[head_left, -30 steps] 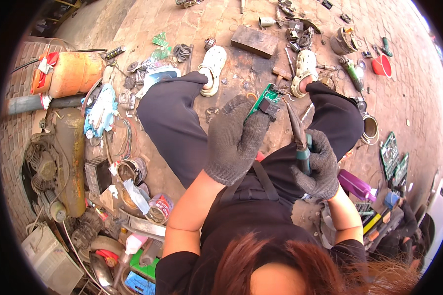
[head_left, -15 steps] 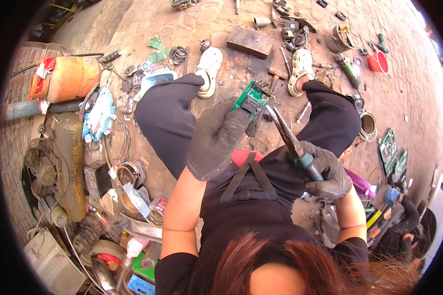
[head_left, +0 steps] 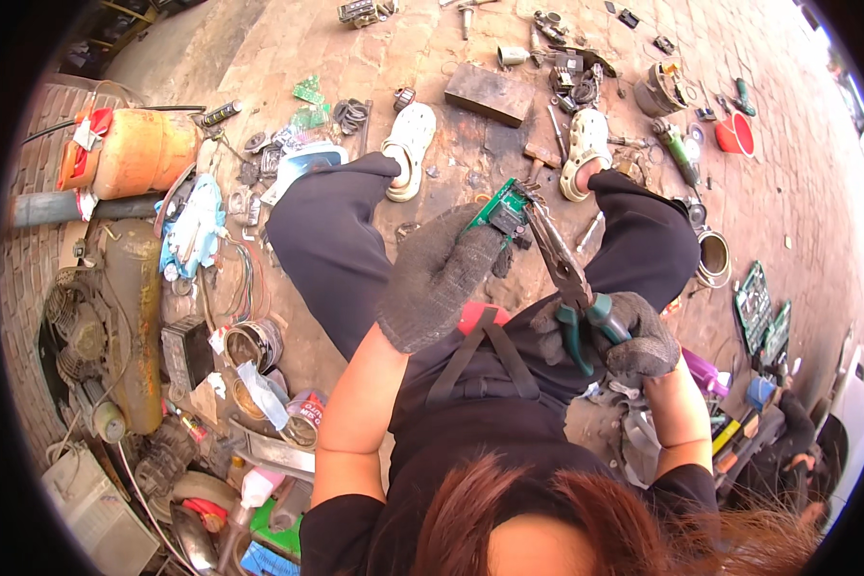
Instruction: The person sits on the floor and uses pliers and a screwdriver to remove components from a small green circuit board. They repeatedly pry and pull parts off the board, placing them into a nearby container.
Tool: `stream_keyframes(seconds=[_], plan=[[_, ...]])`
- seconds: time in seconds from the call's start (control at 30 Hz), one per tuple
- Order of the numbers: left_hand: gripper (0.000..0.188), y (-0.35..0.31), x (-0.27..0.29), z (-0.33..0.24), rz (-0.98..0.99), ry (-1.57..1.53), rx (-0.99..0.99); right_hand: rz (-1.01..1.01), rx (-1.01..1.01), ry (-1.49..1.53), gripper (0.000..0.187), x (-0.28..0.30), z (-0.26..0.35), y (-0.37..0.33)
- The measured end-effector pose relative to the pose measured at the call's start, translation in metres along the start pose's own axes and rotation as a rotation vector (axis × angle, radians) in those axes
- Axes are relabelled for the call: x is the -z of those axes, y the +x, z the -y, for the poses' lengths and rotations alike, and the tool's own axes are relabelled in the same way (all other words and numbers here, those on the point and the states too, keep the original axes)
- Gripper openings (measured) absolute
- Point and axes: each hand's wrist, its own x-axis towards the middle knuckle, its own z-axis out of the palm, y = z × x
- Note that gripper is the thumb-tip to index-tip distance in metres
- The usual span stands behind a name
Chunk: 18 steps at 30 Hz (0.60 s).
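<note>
A small green circuit board (head_left: pixel 502 204) is held up above the knees in the left hand (head_left: pixel 439 278), which is clenched around its lower edge inside a grey knitted glove. The right hand (head_left: pixel 627 338), gloved alike, is closed on the teal handles of a pair of long-nosed pliers (head_left: pixel 559 261), whose dull steel tips are set against a dark part on the board's right side. The part appears still attached, though the joint is too small to be read clearly, so the stripping of the board is judged to be under way and not finished. A flat rusted metal block (head_left: pixel 489 93) and a squat orange cylinder (head_left: pixel 136 154) are seen on the brick floor (head_left: pixel 787 206), amid scattered scrap.
</note>
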Motion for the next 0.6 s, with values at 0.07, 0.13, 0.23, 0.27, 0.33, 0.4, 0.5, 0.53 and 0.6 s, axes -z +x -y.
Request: stream_keyframes(seconds=[0.07, 0.13, 0.23, 0.27, 0.33, 0.4, 0.5, 0.53, 0.6], plan=[[0.029, 0.002, 0.002, 0.003, 0.025, -0.022, -0.011, -0.017, -0.042, 0.023, 0.070, 0.005, -0.005, -0.002], [0.028, 0.003, 0.004, 0.005, 0.032, -0.012, -0.023, -0.020, -0.063, 0.039, 0.066, 0.004, 0.000, -0.002], [0.025, 0.002, 0.006, 0.007, 0.017, 0.074, -0.044, -0.027, -0.060, -0.046, 0.056, -0.007, 0.016, 0.000], [0.023, 0.001, 0.006, 0.006, 0.012, 0.119, -0.052, -0.036, -0.035, -0.140, 0.051, -0.009, 0.017, 0.000], [0.021, -0.001, 0.007, 0.004, 0.006, 0.210, -0.084, -0.050, 0.129, -0.416, 0.042, -0.011, 0.017, 0.003], [0.019, -0.003, 0.006, -0.003, 0.001, 0.304, -0.134, -0.060, 0.407, -0.778, 0.032, -0.012, 0.016, 0.009], [0.020, -0.001, 0.002, -0.006, -0.025, 0.367, -0.182, -0.125, 0.347, -0.913, 0.021, -0.018, 0.022, 0.009], [0.021, -0.002, 0.003, -0.005, -0.015, 0.400, -0.171, -0.110, 0.358, -0.981, 0.020, -0.016, 0.025, 0.009], [0.023, -0.004, 0.006, -0.005, 0.004, 0.468, -0.148, -0.156, 0.444, -1.072, 0.020, -0.019, 0.027, 0.012]])
